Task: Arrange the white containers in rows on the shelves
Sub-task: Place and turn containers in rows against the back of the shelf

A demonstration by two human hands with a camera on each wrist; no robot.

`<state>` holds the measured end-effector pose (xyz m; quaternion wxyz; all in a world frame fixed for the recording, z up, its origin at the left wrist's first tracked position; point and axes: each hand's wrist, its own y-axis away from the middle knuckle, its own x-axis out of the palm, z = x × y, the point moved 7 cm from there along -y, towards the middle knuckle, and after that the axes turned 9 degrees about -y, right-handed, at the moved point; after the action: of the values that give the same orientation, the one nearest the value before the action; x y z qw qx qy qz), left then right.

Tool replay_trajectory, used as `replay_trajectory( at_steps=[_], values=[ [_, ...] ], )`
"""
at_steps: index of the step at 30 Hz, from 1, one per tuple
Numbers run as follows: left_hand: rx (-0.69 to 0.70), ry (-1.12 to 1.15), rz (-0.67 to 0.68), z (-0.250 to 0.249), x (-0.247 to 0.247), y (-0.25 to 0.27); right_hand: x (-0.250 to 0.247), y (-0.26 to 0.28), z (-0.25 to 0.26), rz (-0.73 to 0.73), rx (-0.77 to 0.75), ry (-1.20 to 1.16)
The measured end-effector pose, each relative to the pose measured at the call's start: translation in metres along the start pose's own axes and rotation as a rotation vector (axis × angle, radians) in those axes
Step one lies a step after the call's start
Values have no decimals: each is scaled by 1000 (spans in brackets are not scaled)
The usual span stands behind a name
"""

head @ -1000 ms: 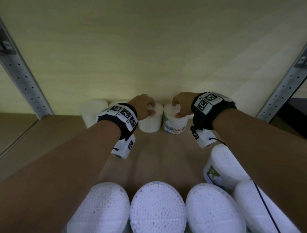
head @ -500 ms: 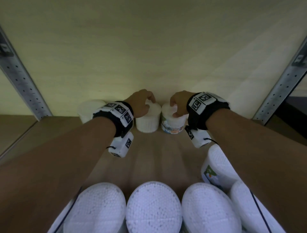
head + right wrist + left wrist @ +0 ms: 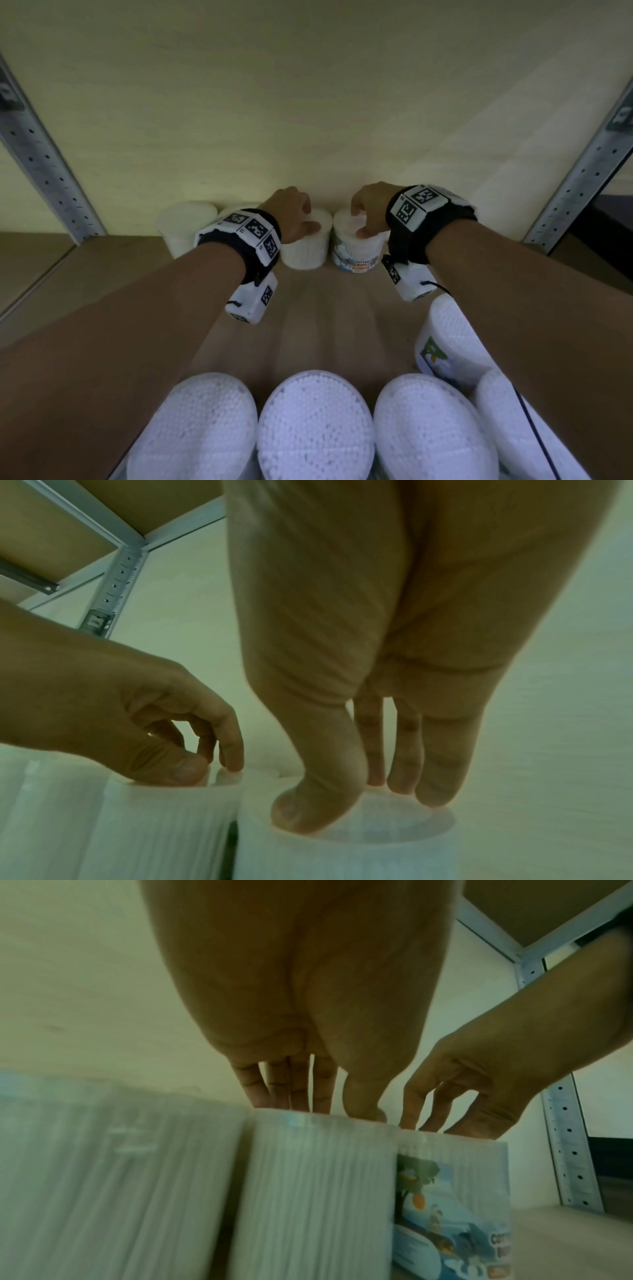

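Both forearms reach deep into the shelf [image 3: 325, 308], hands side by side at the back wall [image 3: 308, 102] with palms down. The left hand [image 3: 291, 216] sits on top of a plain tub [image 3: 305, 246]: its fingers [image 3: 291, 1085] curl down over the far rim and its thumb [image 3: 363, 1096] presses the near edge, so it grips the lid from above. The right hand [image 3: 370, 212] grips the labelled tub [image 3: 358, 250] the same way, thumb [image 3: 318, 791] on the near part of the lid and fingers [image 3: 435, 764] over the far part.

Against the frames of a second ago, both hands and their tubs lie further back, closer to the wall, and the gap between the two tubs has narrowed; in the left wrist view they now look to be touching or nearly so.

Both tubs stand upright, long axis vertical, lids up. The label of the labelled tub faces the person. Two more tubs [image 3: 186, 226] stand left of the left hand along the wall. Nearer the person, behind both wrists, a front row [image 3: 315, 428] of tubs stands with lids up.
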<state>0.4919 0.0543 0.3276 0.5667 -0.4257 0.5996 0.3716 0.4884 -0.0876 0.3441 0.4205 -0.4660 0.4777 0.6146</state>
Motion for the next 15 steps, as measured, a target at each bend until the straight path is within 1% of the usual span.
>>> replay_trajectory(
  at_steps=[10,12,13,15],
  values=[
    [135,71,181,-9,-3,-1,1,-2,-2,-15,6,-23],
    [150,94,163,-14,-5,0,2,-3,-2,-12,9,-23],
    [122,112,134,-15,-7,1,2,-3,-3,-16,10,-21],
    [40,130,31,-13,-11,-1,2,-3,-4,-30,8,-20]
  ],
)
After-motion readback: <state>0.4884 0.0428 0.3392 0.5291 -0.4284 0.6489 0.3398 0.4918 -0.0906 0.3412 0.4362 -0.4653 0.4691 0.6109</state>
